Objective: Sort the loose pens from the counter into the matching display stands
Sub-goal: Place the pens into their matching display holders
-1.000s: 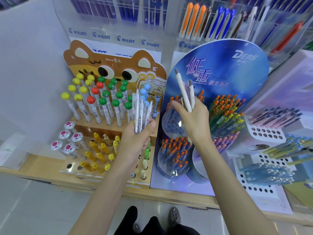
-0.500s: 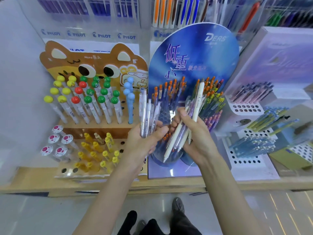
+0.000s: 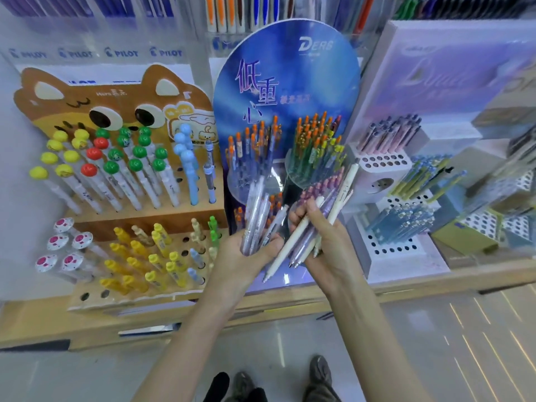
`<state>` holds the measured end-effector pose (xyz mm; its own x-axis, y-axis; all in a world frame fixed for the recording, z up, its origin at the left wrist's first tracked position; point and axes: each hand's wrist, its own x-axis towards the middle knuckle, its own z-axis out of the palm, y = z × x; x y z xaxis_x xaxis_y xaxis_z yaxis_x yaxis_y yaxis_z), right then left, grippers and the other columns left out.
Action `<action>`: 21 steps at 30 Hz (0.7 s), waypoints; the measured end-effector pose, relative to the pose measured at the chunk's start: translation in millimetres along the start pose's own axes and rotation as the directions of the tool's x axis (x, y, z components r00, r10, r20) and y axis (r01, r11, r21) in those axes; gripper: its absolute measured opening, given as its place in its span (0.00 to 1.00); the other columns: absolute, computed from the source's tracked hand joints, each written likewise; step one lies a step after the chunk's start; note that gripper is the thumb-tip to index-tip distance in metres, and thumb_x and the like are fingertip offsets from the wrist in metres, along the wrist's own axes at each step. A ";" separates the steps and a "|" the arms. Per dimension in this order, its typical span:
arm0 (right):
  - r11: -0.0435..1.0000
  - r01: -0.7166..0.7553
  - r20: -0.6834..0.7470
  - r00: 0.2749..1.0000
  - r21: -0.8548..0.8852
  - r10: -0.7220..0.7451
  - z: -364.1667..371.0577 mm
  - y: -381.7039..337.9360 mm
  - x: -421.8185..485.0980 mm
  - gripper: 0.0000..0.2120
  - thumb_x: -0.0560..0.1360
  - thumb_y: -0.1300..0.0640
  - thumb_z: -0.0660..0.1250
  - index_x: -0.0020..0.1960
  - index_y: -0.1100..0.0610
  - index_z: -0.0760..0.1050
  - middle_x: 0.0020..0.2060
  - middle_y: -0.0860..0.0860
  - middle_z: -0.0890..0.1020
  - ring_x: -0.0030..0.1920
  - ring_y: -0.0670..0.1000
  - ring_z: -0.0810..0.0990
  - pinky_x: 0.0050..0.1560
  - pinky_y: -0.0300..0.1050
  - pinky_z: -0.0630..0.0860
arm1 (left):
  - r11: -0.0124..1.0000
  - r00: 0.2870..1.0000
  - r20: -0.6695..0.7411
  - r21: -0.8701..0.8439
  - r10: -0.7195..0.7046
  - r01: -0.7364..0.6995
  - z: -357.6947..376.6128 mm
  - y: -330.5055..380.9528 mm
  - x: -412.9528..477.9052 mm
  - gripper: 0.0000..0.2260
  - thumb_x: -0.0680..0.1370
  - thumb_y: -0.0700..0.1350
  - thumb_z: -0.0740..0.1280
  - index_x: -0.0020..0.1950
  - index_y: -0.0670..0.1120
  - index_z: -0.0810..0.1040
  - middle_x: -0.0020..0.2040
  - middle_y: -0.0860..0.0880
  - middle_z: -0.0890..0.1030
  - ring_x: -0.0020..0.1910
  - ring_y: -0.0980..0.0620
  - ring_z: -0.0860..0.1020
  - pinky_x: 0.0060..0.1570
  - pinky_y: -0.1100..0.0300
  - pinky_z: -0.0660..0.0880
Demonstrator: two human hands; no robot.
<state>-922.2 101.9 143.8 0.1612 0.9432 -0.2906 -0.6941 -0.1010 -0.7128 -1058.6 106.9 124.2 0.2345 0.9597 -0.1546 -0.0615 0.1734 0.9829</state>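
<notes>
The left hand [image 3: 246,256] curls round an upright bundle of clear, translucent plastic pens [image 3: 256,210]. The thumb crosses their lower barrels. The right hand [image 3: 327,248], just beside it, grips a slanted handful of cream-white and lilac plastic pens [image 3: 290,242], tips pointing down-left. Both bundles hang in front of the blue oval cardboard display stand [image 3: 290,82] — above the wooden counter [image 3: 435,281] — with the brown cat-faced cardboard stand [image 3: 116,94] to the left.

Bright, even overhead lighting with soft shadows. Wide-angle distortion bends the frame edges; motion blur smears the right side. Streaked glare marks the floor [image 3: 478,338] at lower right.
</notes>
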 end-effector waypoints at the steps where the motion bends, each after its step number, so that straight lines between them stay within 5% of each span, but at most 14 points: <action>1: 1.000 -0.004 -0.005 1.000 -0.004 0.004 -2.6 -1.7 0.4 0.06 0.73 0.56 0.66 0.45 0.59 0.74 0.34 0.51 0.79 0.36 0.47 0.81 0.39 0.46 0.81 | 1.000 1.000 0.011 0.003 0.015 -0.015 6.6 3.6 -0.5 0.03 0.67 0.48 0.75 0.36 0.52 0.82 0.29 0.55 0.80 0.27 0.60 0.76 0.28 0.70 0.70; 4: 1.000 0.007 0.004 1.000 -0.011 -0.007 -11.4 -11.2 1.1 0.08 0.73 0.57 0.66 0.38 0.56 0.81 0.32 0.51 0.81 0.33 0.50 0.81 0.34 0.46 0.81 | 0.999 0.996 0.073 -0.007 0.044 -0.044 26.2 1.7 -0.9 0.12 0.63 0.48 0.75 0.45 0.50 0.81 0.38 0.56 0.84 0.37 0.61 0.81 0.36 0.71 0.74; 6: 0.999 -0.002 0.019 1.000 -0.032 0.002 -21.6 -20.1 1.5 0.09 0.72 0.56 0.67 0.34 0.55 0.83 0.32 0.52 0.82 0.32 0.50 0.82 0.34 0.44 0.80 | 1.000 0.997 0.065 0.003 0.031 -0.031 40.8 1.9 -2.0 0.09 0.66 0.46 0.74 0.44 0.49 0.81 0.34 0.58 0.83 0.33 0.63 0.80 0.33 0.73 0.72; 7: 0.999 -0.013 0.021 1.000 -0.044 0.014 -28.1 -24.6 2.0 0.09 0.71 0.55 0.68 0.35 0.57 0.83 0.33 0.53 0.82 0.34 0.50 0.82 0.35 0.44 0.81 | 1.000 0.999 0.045 0.002 0.017 -0.017 48.5 3.1 -3.2 0.03 0.68 0.44 0.73 0.40 0.47 0.81 0.28 0.58 0.80 0.28 0.64 0.76 0.29 0.74 0.69; 10: 0.995 -0.034 0.026 0.999 -0.091 0.036 -51.1 -37.3 5.4 0.09 0.70 0.53 0.68 0.42 0.57 0.84 0.42 0.54 0.85 0.44 0.52 0.83 0.48 0.49 0.82 | 1.000 1.000 0.013 -0.022 0.021 -0.020 70.9 -2.7 -3.2 0.11 0.74 0.36 0.70 0.32 0.48 0.81 0.21 0.59 0.73 0.21 0.65 0.71 0.25 0.77 0.65; 14: 0.995 -0.043 0.042 0.998 -0.087 0.047 -79.0 -58.2 5.4 0.16 0.70 0.52 0.67 0.52 0.61 0.79 0.49 0.56 0.85 0.49 0.52 0.84 0.46 0.48 0.81 | 0.999 0.999 -0.026 -0.035 -0.037 0.036 102.4 -8.8 1.6 0.05 0.68 0.46 0.76 0.35 0.53 0.82 0.21 0.57 0.72 0.20 0.62 0.69 0.23 0.74 0.64; 17: 0.993 -0.035 -0.022 0.999 -0.113 0.033 -106.2 -78.4 7.7 0.17 0.71 0.53 0.66 0.54 0.63 0.77 0.46 0.56 0.85 0.45 0.50 0.85 0.40 0.40 0.80 | 0.995 0.993 -0.093 -0.065 -0.078 0.072 126.0 -15.6 7.0 0.15 0.61 0.53 0.80 0.35 0.45 0.79 0.21 0.53 0.65 0.20 0.57 0.62 0.21 0.70 0.60; 21: 0.966 0.025 -0.037 0.999 -0.257 -0.036 -145.0 -110.2 9.6 0.06 0.72 0.57 0.67 0.44 0.59 0.77 0.33 0.51 0.81 0.26 0.47 0.74 0.28 0.39 0.72 | 0.990 0.990 -0.085 -0.094 -0.110 0.102 164.9 -18.5 12.3 0.13 0.61 0.56 0.75 0.29 0.48 0.79 0.24 0.46 0.66 0.19 0.56 0.60 0.20 0.68 0.59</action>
<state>-742.4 76.2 127.0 0.2121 0.9337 -0.2887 -0.4862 -0.1554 -0.8599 -894.6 79.0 120.6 0.1566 0.9501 -0.2697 -0.1279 0.2903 0.9484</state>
